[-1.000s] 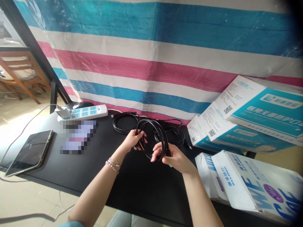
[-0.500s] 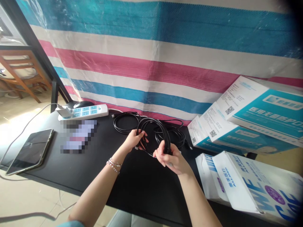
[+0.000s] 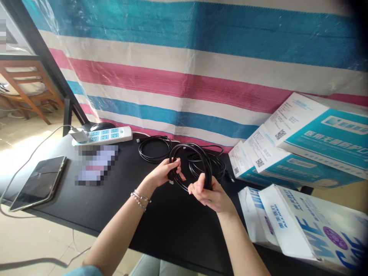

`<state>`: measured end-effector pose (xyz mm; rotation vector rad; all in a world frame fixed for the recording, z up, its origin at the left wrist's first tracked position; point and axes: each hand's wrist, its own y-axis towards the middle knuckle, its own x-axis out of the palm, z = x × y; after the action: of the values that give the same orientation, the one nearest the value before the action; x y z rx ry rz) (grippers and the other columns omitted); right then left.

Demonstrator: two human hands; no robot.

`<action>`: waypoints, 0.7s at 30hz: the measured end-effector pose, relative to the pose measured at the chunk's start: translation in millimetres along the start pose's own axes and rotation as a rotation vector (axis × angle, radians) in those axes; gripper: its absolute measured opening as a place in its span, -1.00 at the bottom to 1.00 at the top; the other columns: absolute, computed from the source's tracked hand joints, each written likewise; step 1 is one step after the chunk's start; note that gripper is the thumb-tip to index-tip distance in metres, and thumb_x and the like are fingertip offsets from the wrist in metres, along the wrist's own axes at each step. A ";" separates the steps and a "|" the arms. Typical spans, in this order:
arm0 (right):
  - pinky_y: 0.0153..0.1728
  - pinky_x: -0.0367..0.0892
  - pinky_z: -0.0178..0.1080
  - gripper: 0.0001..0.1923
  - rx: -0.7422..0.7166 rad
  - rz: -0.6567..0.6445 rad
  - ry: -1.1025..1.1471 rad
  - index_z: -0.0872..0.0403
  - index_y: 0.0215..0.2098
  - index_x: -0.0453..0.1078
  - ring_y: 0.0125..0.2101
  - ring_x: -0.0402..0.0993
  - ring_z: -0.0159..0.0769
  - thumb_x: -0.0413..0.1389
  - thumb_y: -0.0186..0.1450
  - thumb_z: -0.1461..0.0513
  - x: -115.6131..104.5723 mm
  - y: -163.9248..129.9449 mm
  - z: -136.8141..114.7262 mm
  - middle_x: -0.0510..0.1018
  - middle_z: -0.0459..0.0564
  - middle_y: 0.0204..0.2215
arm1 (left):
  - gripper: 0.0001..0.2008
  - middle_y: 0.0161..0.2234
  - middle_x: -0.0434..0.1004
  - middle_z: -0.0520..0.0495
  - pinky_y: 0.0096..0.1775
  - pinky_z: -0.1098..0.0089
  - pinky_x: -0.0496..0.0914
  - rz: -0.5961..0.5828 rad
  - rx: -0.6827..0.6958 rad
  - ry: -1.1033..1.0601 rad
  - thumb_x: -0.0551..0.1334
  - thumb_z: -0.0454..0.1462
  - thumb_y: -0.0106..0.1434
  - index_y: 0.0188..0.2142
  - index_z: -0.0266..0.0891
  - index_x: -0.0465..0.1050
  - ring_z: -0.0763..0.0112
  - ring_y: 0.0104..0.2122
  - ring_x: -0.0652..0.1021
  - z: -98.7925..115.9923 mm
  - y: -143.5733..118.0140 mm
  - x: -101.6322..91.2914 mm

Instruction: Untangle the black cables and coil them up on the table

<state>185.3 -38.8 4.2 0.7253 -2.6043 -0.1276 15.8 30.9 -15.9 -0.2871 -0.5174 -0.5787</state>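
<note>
Basically both hands are on one black cable coil (image 3: 191, 163), held up just above the black table (image 3: 161, 226), mid-table, near the striped tarp (image 3: 184, 76).

Left hand (image 3: 164, 173) is closed round the coil's left side, fingers wrapped over the strands. Right hand (image 3: 211, 193) is closed on the lower right side, fingers curled over the bundle w/ thumb toward the person.

Progress, judging by how it lies: most of this cable already sits in neat stacked loops, so the winding looks largely done. A short pale-tipped end shows by the left hand, so a tail seems left to tuck or wrap; no tie visible. Other loose cables (image 3: 155, 149) lie flat on the table behind, not bundled together, touching or nearly touching each other; can't tell if any joins the held coil.

Orientation: coil stands roughly upright, its opening facing the person and a bit left. Loop is a slightly tall oval, long axis tilted from upper left to lower right, running between the 2 hands.

Nearby: power strip (image 3: 102, 135) far left, tablet (image 3: 38, 183) at left edge, boxes (image 3: 301, 145) stacked at right.
</note>
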 end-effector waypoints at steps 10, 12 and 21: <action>-0.22 0.29 -0.09 -0.76 0.025 0.103 -0.264 0.05 -0.29 0.30 -0.45 0.48 -0.25 0.23 0.09 0.25 -2.3 2.3 -5.8 0.41 -0.18 -0.62 | -0.56 -0.78 -0.06 0.25 -0.66 0.51 0.25 0.252 0.151 -0.020 0.21 -0.05 0.10 -0.63 -0.22 0.01 0.69 -0.80 0.10 -0.8 3.3 4.0; -0.23 0.30 -0.10 -0.68 0.009 0.162 -0.310 0.04 -0.23 0.27 -0.41 0.50 -0.22 0.24 0.08 0.22 -4.9 2.7 -5.5 0.42 -0.18 -0.59 | -0.54 -0.78 -0.05 0.25 -0.67 0.51 0.22 0.322 0.201 0.045 0.22 -0.03 0.07 -0.64 -0.21 0.00 0.69 -0.81 0.11 -0.6 3.9 2.9; -0.30 0.34 -0.21 -0.68 -0.041 0.493 -0.749 0.06 -0.28 0.29 -0.47 0.40 -0.32 0.23 0.05 0.13 -12.8 8.4 2.4 0.41 -0.14 -0.56 | -0.58 -0.79 0.00 0.25 -0.69 0.53 0.16 0.523 0.367 0.366 0.14 0.04 0.10 -0.58 -0.21 0.07 0.67 -0.82 0.14 -2.8 8.8 -6.9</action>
<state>190.2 -25.1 -1.3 -0.0309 -3.3823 -0.3545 17.1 39.9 -22.9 0.0402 -0.1711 -0.0166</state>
